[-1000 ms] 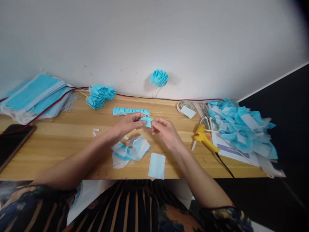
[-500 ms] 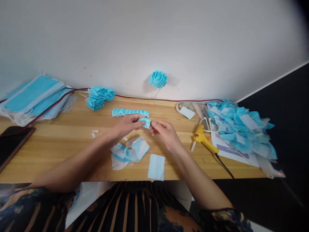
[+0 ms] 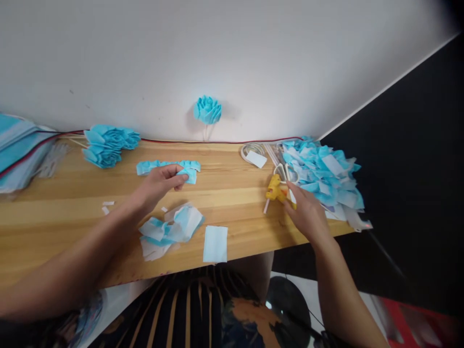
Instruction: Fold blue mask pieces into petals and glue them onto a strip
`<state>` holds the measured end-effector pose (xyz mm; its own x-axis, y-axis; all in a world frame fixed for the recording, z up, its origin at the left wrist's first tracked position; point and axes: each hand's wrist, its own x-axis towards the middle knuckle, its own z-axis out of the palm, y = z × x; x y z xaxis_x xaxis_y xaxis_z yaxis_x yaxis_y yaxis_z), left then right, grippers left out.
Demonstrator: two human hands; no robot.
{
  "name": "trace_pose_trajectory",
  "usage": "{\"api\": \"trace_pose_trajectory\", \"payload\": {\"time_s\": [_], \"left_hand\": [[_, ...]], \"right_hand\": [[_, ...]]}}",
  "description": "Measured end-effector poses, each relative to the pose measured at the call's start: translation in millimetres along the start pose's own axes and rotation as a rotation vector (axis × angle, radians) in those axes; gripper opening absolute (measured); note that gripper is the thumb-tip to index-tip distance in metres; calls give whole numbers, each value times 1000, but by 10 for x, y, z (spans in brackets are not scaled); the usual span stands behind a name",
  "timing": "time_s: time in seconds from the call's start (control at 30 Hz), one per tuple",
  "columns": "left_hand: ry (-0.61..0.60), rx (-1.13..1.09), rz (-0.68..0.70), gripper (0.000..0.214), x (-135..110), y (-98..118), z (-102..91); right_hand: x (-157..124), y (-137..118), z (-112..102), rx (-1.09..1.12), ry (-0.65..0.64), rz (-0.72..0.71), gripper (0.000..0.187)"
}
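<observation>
My left hand (image 3: 163, 182) is closed in a pinch on a small folded piece of blue mask fabric (image 3: 191, 176). Just behind it lies a row of folded blue petals (image 3: 145, 167). At the right, my right hand (image 3: 306, 210) has its fingers around the handle of a yellow glue gun (image 3: 274, 186), which lies on the table with its pale tip toward me. The palm side of this hand is hidden. White-handled scissors (image 3: 292, 173) lie right behind the glue gun.
A heap of blue and white fabric pieces (image 3: 331, 176) fills the right end. Fabric scraps (image 3: 184, 224) and a pale blue rectangle (image 3: 215, 244) lie near the front edge. Blue fabric flowers (image 3: 108, 145) rest at left; another flower (image 3: 208, 110) stands by the wall. Masks (image 3: 14, 150) are stacked far left.
My right hand has let go of the folded piece and moved right to the glue gun. My left hand still holds the piece. The view has turned to the right.
</observation>
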<state>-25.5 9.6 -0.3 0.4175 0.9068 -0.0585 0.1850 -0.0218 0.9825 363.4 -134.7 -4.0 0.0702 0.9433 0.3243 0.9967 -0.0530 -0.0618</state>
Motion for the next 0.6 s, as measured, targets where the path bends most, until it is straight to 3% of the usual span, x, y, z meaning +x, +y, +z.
{"api": "trace_pose_trajectory", "payload": {"time_s": [0.17,0.3,0.47,0.6], "left_hand": [[17,28,4,28,-5,16,6],[31,39,-23,32,-21,92,24],[6,7,-26,34,-24,127,33],[-14,7,-41,33,-35,128,42]], "right_hand": [[12,82,249,-69,-111,-49,62],[118,19,209,15,-81,44,58],[169,-275,-75,763,-73,315,61],[161,-790,-148,1141,-198,318,51]]}}
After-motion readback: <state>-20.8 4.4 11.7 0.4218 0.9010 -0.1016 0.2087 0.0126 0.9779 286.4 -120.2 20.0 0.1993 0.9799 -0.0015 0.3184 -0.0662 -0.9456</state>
